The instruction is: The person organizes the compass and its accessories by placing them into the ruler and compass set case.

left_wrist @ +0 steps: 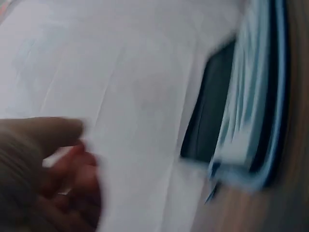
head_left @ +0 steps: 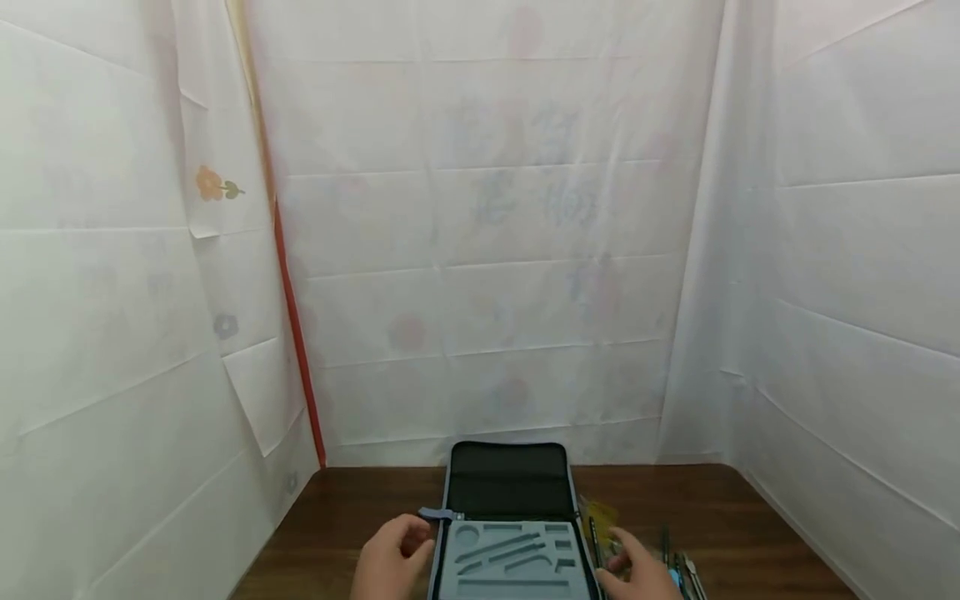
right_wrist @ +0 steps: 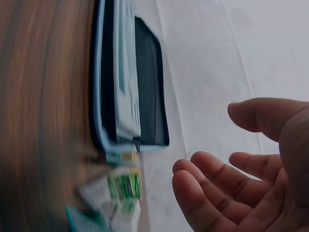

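An unzipped blue-edged case [head_left: 508, 479] lies at the table's front, its dark lid raised at the back. A grey foam tray [head_left: 491, 590] inside has several cut-outs, long and short, and one round. Just left of the case is my left hand [head_left: 392, 560], fingers loosely bent around nothing, near a blue-grey zip tab [head_left: 437, 513]. My right hand [head_left: 639, 571] is on the other side, thumb apart from half-bent fingers. In the right wrist view its palm [right_wrist: 256, 198] holds nothing. The left wrist view is blurred, with the case [left_wrist: 277, 96] apart from the hand.
Right of the case lie a yellow packet [head_left: 600, 521], a thin black tool [head_left: 595, 540] and several slim metal tools [head_left: 692, 575]. A green and white packet [right_wrist: 124, 187] shows in the right wrist view. White sheets [head_left: 487, 250] surround the brown wooden table [head_left: 750, 517].
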A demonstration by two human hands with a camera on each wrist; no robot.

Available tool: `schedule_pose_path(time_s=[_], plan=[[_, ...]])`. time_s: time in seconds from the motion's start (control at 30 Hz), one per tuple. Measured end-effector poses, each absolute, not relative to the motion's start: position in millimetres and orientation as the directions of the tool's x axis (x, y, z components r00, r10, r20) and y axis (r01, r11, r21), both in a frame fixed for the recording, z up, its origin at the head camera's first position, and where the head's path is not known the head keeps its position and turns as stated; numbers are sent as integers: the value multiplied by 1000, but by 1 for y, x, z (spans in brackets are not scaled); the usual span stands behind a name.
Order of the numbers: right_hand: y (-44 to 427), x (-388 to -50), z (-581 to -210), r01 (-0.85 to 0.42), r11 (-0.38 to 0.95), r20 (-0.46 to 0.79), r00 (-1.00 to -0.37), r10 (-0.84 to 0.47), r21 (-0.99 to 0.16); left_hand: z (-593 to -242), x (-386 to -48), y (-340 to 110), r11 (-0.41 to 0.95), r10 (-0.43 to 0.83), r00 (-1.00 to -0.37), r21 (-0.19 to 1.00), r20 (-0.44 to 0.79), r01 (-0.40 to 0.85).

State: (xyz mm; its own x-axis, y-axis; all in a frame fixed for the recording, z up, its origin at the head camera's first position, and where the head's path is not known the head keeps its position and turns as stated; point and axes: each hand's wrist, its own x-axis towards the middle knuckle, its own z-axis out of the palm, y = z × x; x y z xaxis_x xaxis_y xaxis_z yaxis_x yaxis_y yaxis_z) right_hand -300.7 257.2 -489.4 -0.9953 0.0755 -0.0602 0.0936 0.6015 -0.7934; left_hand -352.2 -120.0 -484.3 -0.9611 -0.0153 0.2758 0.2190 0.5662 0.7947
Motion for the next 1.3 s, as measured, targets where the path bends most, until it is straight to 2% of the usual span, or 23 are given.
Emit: schedule_pose_path(time_s=[0.1,0.2,0.27,0.4,0.53,0.67,0.9,1.07,1.17,1.3], plan=[[265,-301,-484,95,654,-67,-995,67,-750,-487,-363,-123,683,188,-963,679,194,270],[267,-306,-477,85,710,-67,-996,54,-699,-494,-376,-116,688,315,-947,674,59,271],[265,-311,-475,73,755,-59,-997,45,-652,-499,-383,-110,693,356,-934,676,-17,252],[259,-325,-472,60,812,-70,-997,24,-580,-508,-392,-102,720,344,-933,667,-101,194],[255,-339,-476,51,827,-100,-995,-6,-561,-516,-395,-102,737,322,-940,653,-113,174],[257,-348,-483,97,840,-143,-990,23,-534,-523,-397,-103,725,343,-930,667,-134,171],[260,-351,-492,120,867,-143,-988,57,-484,-536,-403,-110,685,370,-920,708,-131,174],[259,-348,-498,119,858,-140,-989,56,-500,-569,-426,-123,643,402,-911,738,-95,206],[260,-351,-503,124,873,-136,-988,67,-471,-589,-439,-129,612,421,-901,766,-105,197],[262,-356,-508,138,901,-144,-986,85,-412,-584,-436,-129,592,421,-894,794,-154,142]])
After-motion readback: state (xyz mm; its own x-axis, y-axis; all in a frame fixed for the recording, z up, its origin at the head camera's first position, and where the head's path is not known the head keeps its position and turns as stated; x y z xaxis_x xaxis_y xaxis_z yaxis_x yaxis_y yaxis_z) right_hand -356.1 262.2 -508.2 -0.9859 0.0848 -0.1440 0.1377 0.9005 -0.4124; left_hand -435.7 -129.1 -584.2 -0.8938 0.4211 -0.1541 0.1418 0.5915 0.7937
